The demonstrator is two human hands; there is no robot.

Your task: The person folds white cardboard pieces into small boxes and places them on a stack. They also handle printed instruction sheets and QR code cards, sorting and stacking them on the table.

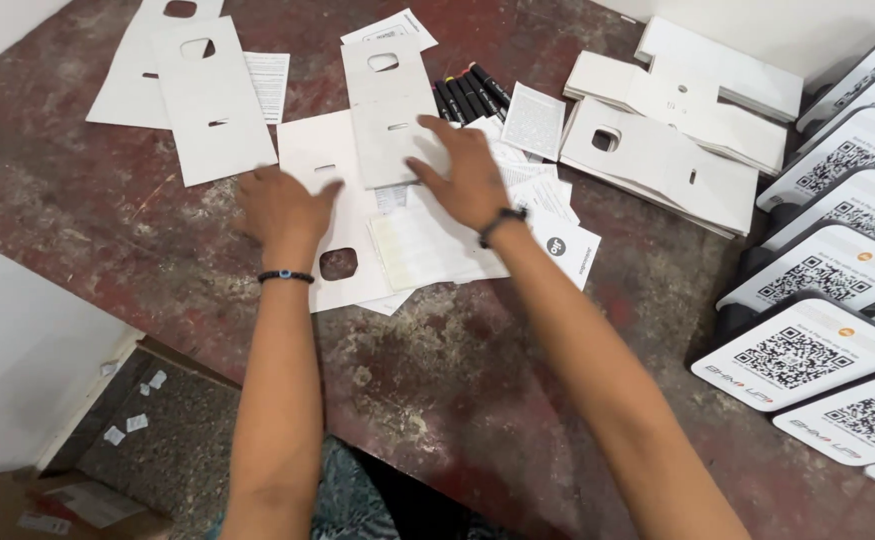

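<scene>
My left hand lies flat, fingers apart, on a white die-cut card sheet with a square hole near its lower edge. My right hand rests palm down, fingers spread, on a pile of white paper slips and leaflets, its fingertips touching a second white card with a cut-out. Each wrist wears a dark band. Neither hand holds anything.
More white cut-out cards lie at far left, and a stack of them at far right. Black markers sit behind the pile. Rows of black-framed placards with square code patterns fill the right edge. The worn red table ends at lower left.
</scene>
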